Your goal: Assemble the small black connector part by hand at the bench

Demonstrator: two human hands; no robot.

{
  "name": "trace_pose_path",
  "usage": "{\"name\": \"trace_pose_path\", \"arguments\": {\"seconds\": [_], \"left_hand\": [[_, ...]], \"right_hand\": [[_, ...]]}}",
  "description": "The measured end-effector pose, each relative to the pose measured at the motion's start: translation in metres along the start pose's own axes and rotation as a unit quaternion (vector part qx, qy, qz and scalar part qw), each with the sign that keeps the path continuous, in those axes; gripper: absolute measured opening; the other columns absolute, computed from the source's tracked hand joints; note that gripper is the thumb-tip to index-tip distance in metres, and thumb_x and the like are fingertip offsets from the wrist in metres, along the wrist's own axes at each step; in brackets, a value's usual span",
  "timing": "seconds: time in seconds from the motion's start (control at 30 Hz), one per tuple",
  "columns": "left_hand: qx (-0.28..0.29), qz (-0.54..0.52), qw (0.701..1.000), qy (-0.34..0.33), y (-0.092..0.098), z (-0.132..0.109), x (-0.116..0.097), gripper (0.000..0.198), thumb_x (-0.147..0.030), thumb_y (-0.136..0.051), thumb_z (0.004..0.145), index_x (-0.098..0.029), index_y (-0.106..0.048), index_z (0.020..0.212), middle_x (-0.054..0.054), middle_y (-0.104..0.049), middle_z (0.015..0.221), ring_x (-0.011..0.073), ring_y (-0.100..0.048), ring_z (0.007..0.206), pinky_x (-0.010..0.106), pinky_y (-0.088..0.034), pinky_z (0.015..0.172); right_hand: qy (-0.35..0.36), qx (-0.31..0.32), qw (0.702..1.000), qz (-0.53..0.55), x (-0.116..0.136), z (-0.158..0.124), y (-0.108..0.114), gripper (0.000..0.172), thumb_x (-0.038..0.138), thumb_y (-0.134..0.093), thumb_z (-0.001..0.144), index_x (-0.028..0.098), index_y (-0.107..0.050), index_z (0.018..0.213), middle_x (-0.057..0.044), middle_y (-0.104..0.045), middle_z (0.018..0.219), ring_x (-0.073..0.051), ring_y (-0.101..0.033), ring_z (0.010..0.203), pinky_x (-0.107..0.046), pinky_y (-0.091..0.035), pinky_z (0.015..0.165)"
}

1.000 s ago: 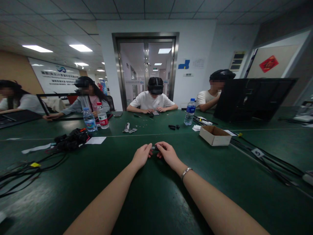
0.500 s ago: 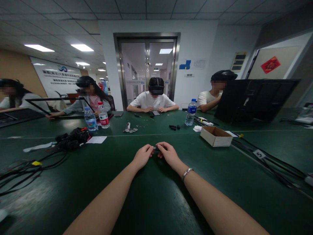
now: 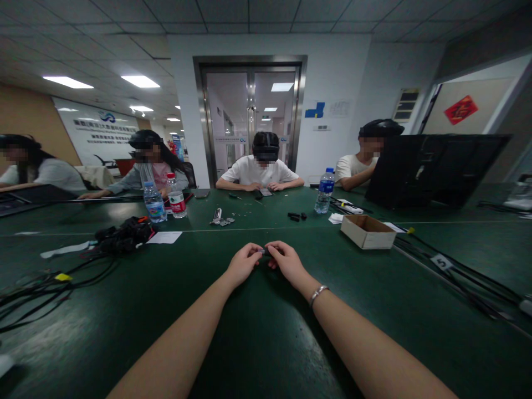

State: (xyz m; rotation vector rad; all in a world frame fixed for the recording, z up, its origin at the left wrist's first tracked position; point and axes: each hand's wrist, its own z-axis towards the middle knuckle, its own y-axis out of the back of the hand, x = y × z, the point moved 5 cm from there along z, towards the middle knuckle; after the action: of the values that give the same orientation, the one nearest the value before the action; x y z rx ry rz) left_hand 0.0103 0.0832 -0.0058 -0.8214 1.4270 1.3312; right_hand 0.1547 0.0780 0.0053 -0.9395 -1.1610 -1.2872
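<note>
My left hand (image 3: 245, 261) and my right hand (image 3: 287, 262) meet just above the green table (image 3: 266, 332). Between their fingertips is a small dark piece (image 3: 266, 251) with a greyish end toward the left; it is too small and covered for me to tell its kind. Both hands pinch it, the left at the grey end and the right at the dark end. A silver bracelet (image 3: 318, 295) circles my right wrist. Farther out lie several small black pieces (image 3: 294, 216) and, to the left, a cluster of small silvery metal pieces (image 3: 222, 220).
An open cardboard box (image 3: 368, 238) stands to the right, near a water bottle (image 3: 325, 191) and black cables (image 3: 453, 271). At left are two bottles, a heap of black gear (image 3: 120, 235) and more cables. Several people in headsets sit around the table; a large black panel (image 3: 432, 169) stands right.
My hands stay nearly in place, with only a slight shift of the left fingers at the small piece. At far left, a person's raised black frame has been lowered toward the table.
</note>
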Motion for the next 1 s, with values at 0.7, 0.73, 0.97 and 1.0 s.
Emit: {"name": "trace_pose_path", "arguments": {"seconds": [0.7, 0.73, 0.97, 1.0], "left_hand": [[-0.006, 0.078, 0.997, 0.011, 0.0011, 0.0015, 0.0024, 0.03, -0.043, -0.041, 0.083, -0.019, -0.058, 0.09, 0.002, -0.06, 0.081, 0.0147, -0.057, 0.073, 0.023, -0.039, 0.059], [-0.007, 0.074, 0.997, 0.011, 0.001, 0.0014, 0.0024, 0.029, -0.042, -0.042, 0.083, -0.02, -0.058, 0.091, 0.002, -0.06, 0.082, 0.0144, -0.057, 0.073, 0.023, -0.039, 0.059], [-0.014, 0.033, 0.999, 0.011, 0.0005, -0.0008, 0.0005, 0.03, -0.045, -0.045, 0.083, -0.021, -0.057, 0.096, 0.002, -0.062, 0.091, 0.0135, -0.057, 0.075, 0.022, -0.04, 0.058], [-0.017, 0.033, 0.999, 0.017, 0.0006, -0.0007, 0.001, 0.034, -0.049, -0.043, 0.083, -0.02, -0.057, 0.097, 0.003, -0.062, 0.091, 0.0137, -0.057, 0.074, 0.022, -0.04, 0.057]], "right_hand": [[-0.001, 0.003, 1.0, -0.005, 0.0018, -0.0005, -0.0008, 0.02, 0.03, -0.056, 0.081, 0.014, -0.061, 0.091, 0.0, -0.06, 0.073, -0.009, -0.055, 0.053, -0.02, -0.045, 0.047], [-0.001, 0.003, 1.0, -0.006, 0.0022, -0.0007, -0.0009, 0.019, 0.029, -0.055, 0.081, 0.014, -0.061, 0.091, 0.0, -0.059, 0.073, -0.009, -0.055, 0.053, -0.02, -0.045, 0.047], [-0.001, 0.004, 1.0, -0.004, 0.001, -0.0007, -0.0009, 0.022, 0.034, -0.058, 0.081, 0.015, -0.061, 0.091, 0.0, -0.059, 0.069, -0.011, -0.056, 0.054, -0.021, -0.045, 0.048], [-0.001, 0.003, 1.0, -0.003, 0.0007, -0.0005, -0.0009, 0.022, 0.034, -0.058, 0.081, 0.015, -0.062, 0.09, 0.0, -0.059, 0.069, -0.011, -0.056, 0.054, -0.021, -0.045, 0.048]]}}
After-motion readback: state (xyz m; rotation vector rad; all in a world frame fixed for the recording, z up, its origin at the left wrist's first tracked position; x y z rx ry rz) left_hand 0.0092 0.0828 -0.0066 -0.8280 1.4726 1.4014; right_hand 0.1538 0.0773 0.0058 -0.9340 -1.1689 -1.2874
